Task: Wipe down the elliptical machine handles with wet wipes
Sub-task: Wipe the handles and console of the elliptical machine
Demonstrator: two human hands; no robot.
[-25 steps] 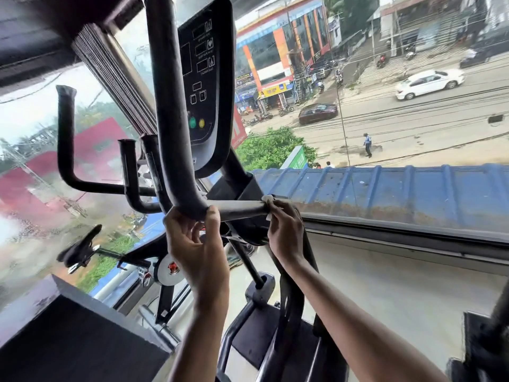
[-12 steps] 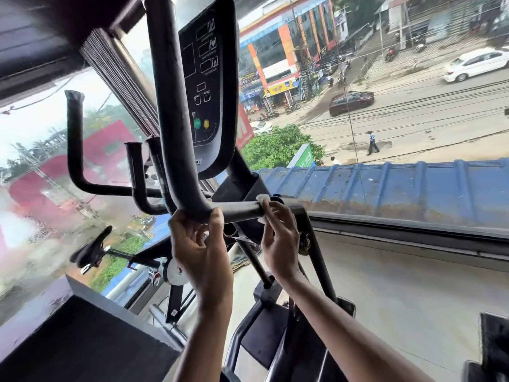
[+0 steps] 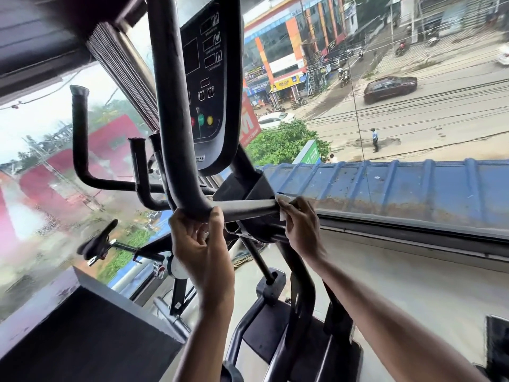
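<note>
The elliptical's dark padded handle [image 3: 172, 111] curves down from the top and joins a bare silver bar [image 3: 245, 209] running right. My left hand [image 3: 199, 242] is wrapped around the bend where padding meets metal. My right hand [image 3: 301, 230] presses a white wet wipe [image 3: 283, 201] around the silver bar's right end, near the black pivot housing. Only small edges of the wipe show past the fingers. The black console [image 3: 212, 86] with red, green and yellow buttons hangs behind the handle.
Other black handlebars [image 3: 80, 144] stand at the left. The pedals and frame [image 3: 278, 323] lie below my arms. A dark box surface [image 3: 82, 334] fills the lower left. A large window ahead looks onto a blue roof [image 3: 399, 186] and a street.
My right hand with the wipe has slid rightward along the silver bar, baring more metal. My left hand kept its grip at the bend. The camera view shifted slightly.
</note>
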